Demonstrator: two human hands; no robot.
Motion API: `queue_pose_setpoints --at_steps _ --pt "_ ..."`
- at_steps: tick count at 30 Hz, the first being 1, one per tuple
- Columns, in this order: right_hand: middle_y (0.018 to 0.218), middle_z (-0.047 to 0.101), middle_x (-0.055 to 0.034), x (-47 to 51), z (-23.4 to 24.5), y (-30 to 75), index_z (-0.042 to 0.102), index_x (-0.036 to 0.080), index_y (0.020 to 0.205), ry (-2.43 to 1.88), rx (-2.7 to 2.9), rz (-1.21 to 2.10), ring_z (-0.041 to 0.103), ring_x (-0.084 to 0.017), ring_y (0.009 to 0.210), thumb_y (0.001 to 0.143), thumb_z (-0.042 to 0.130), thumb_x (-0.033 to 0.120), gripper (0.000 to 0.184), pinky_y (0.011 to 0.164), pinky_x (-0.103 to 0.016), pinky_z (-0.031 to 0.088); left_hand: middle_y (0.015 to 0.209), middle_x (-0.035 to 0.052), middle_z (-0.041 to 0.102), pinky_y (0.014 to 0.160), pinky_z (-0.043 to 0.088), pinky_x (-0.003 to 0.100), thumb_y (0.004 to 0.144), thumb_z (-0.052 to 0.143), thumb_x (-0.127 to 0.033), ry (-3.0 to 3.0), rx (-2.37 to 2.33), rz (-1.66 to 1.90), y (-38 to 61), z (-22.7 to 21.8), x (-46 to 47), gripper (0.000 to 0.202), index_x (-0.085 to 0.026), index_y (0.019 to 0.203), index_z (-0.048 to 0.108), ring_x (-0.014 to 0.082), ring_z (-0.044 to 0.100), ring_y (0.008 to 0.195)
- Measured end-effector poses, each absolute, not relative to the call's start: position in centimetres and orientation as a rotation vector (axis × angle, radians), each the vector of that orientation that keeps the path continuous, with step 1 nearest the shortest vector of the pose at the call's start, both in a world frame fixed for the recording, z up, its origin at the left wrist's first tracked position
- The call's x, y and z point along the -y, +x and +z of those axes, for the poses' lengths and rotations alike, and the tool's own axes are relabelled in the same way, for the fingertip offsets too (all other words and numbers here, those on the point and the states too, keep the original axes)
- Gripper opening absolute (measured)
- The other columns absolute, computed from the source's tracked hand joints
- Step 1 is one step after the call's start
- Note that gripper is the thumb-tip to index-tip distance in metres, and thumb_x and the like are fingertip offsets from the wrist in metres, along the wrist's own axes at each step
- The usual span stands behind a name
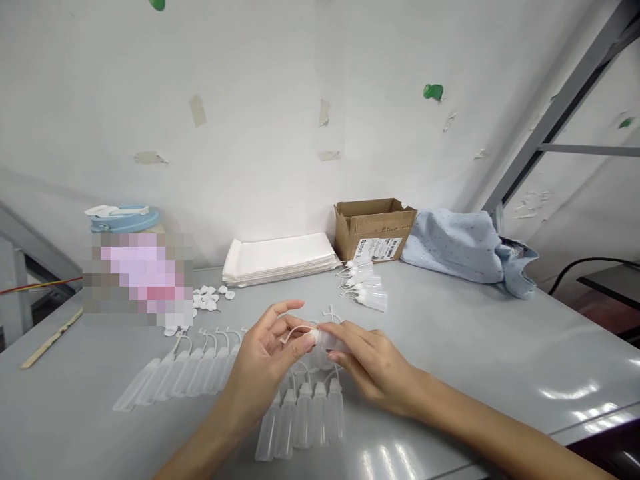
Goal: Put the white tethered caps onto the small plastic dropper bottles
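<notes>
Just above the table's middle, a small translucent squeeze bottle (331, 342) lies sideways between my two hands. My left hand (273, 347) pinches its white cap (314, 337) between thumb and finger, and a thin white tube curves out from there. My right hand (365, 360) is wrapped round the bottle's body and hides part of it. Below them, a row of similar bottles (303, 420) with white tubes lies on the table. To the left lies another row of bottles (193, 370), partly behind my left hand.
Loose white caps (206, 298) are scattered at the left, beside a blurred pink patch (145, 267). A stack of white envelopes (280, 257) and an open cardboard box (375, 230) stand along the wall. More bottles (367, 293) lie before the box. Blue cloth (450, 247) is bunched at right.
</notes>
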State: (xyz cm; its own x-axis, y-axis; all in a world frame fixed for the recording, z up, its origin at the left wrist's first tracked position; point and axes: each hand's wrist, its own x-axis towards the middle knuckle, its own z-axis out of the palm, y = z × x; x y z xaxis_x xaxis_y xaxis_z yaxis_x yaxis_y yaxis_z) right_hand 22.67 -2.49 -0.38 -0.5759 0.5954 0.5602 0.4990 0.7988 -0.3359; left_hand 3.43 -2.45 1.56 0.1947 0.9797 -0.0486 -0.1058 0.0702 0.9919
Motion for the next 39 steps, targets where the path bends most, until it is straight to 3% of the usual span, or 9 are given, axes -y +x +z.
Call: queue_pose_setpoints --at_steps 7,10,15,24,39 --pt "0.086 0.062 -0.0074 2.5 -0.4 22.4 0.046 0.015 0.125 -0.765 2.167 0.391 0.057 -0.017 0.071 0.094 0.043 0.016 0.032 0.061 -0.027 0.049 0.098 0.0046 0.068 0.088 0.045 0.03 0.075 0.071 -0.036 1.169 -1.073 0.999 3.5 1.6 2.6 0.028 -0.02 0.097 0.067 0.0199 0.06 0.098" --pt "0.088 0.062 -0.0076 2.4 -0.4 22.3 0.044 0.017 0.128 -0.724 2.176 0.338 0.058 -0.017 0.072 0.093 0.042 0.011 0.035 0.059 -0.026 0.049 0.091 0.0044 0.068 0.088 0.045 0.032 0.079 0.067 -0.039 1.149 -1.042 0.909 3.5 2.0 2.6 0.023 -0.019 0.091 0.069 0.0188 0.06 0.089" --pt "0.096 0.063 -0.0105 2.2 -0.6 22.4 0.042 0.017 0.126 -0.67 2.181 0.253 0.061 -0.018 0.081 0.091 0.041 0.006 0.038 0.063 -0.028 0.052 0.07 0.0021 0.063 0.07 0.048 0.028 0.082 0.062 -0.041 1.191 -1.021 0.824 3.4 2.2 2.5 0.027 -0.016 0.074 0.068 0.0153 0.058 0.07" --pt "0.091 0.065 -0.0078 2.2 -0.5 22.5 0.048 0.017 0.12 -0.711 2.139 0.422 0.063 -0.016 0.076 0.09 0.046 0.009 0.031 0.062 -0.027 0.051 0.072 0.0011 0.064 0.07 0.049 0.027 0.08 0.062 -0.035 1.442 -1.047 0.841 3.2 2.3 2.4 0.018 -0.019 0.081 0.068 0.0166 0.06 0.072" --pt "0.096 0.065 -0.01 2.1 -0.2 22.7 0.051 0.016 0.12 -0.606 2.19 0.542 0.063 -0.017 0.087 0.091 0.043 0.007 0.032 0.073 -0.03 0.053 0.052 0.0002 0.054 0.055 0.043 0.027 0.079 0.049 -0.036 1.353 -1.049 0.732 3.8 1.8 2.5 0.031 -0.017 0.057 0.057 0.0134 0.052 0.05"
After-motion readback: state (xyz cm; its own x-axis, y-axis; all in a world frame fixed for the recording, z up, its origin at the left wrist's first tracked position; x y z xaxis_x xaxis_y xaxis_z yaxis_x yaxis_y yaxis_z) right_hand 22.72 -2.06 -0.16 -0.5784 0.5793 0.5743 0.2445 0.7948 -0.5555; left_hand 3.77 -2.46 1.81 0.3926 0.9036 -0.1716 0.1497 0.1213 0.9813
